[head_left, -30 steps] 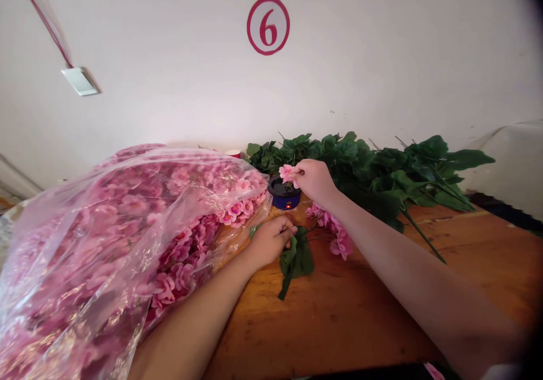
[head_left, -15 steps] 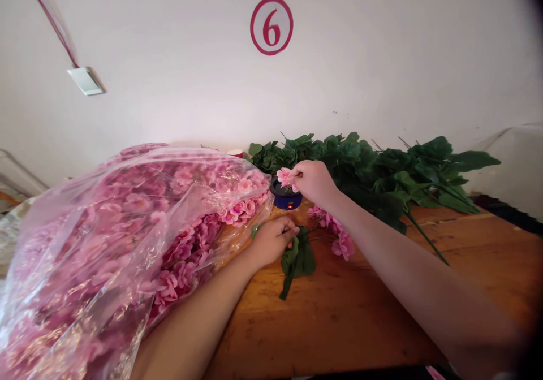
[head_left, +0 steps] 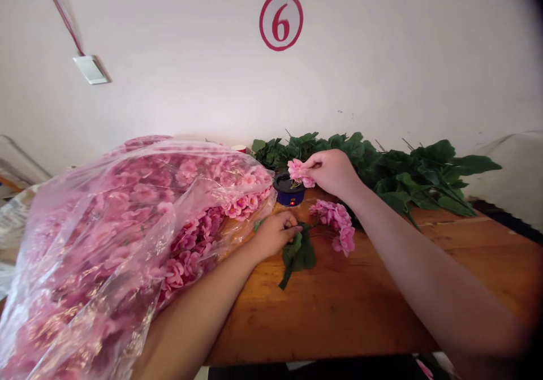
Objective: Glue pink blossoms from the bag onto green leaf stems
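Between the fingers of my right hand (head_left: 331, 171) is a small pink artificial flower cluster (head_left: 296, 169), its thin pale stems pointing down at a small round blue pot (head_left: 290, 196) with a dark top and a lit red light. I cannot tell whether the stem tips touch the dark surface. My left hand (head_left: 278, 233) is closed around an artificial flower stem with green leaves (head_left: 302, 250), held low over the table. Pink blossoms (head_left: 337, 221) spread from that stem's right end. The grip itself is partly hidden by my fingers.
A big clear plastic bag (head_left: 127, 210) full of pink flowers covers the left side of the wooden table (head_left: 339, 318). Green leafy stems (head_left: 394, 171) lie heaped along the wall at the back right. A red-and-white cup (head_left: 238, 149) stands behind the bag.
My right hand has lifted slightly with the pink cluster, and its stems now show above the pot. My left hand keeps its hold on the leafy stem. The camera view has shifted a little.
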The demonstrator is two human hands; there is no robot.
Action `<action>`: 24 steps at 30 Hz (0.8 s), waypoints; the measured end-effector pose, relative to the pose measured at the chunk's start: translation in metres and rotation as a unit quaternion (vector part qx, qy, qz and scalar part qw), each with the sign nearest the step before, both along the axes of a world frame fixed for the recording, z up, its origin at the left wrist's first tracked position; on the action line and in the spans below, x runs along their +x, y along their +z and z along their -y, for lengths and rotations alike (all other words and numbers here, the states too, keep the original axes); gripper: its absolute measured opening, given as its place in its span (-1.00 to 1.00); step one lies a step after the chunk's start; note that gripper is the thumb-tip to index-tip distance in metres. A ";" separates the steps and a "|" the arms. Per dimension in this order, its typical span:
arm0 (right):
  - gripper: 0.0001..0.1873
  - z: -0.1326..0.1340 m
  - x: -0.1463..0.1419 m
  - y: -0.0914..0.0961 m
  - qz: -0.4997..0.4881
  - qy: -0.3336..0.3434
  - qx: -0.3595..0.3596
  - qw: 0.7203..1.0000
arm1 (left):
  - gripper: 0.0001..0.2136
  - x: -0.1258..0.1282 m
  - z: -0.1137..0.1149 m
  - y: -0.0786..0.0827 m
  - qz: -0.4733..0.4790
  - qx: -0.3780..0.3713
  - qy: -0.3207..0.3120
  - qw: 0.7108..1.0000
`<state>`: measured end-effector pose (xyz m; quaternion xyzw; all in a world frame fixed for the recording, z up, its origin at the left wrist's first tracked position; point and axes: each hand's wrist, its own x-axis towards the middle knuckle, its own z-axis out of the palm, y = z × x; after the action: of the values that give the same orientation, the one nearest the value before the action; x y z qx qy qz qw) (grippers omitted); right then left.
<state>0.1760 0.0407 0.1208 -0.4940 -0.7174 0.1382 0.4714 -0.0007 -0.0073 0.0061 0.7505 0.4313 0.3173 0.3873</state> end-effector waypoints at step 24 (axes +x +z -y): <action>-0.64 0.033 0.048 -0.078 -0.245 0.119 -0.227 0.935 | -0.87 -0.004 -0.003 0.017 0.010 -0.045 -0.062 0.997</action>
<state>0.2237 0.0074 0.0426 -0.4501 -0.5823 0.4693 0.4879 -0.0046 -0.0045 0.0234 0.7545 0.3937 0.2800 0.4442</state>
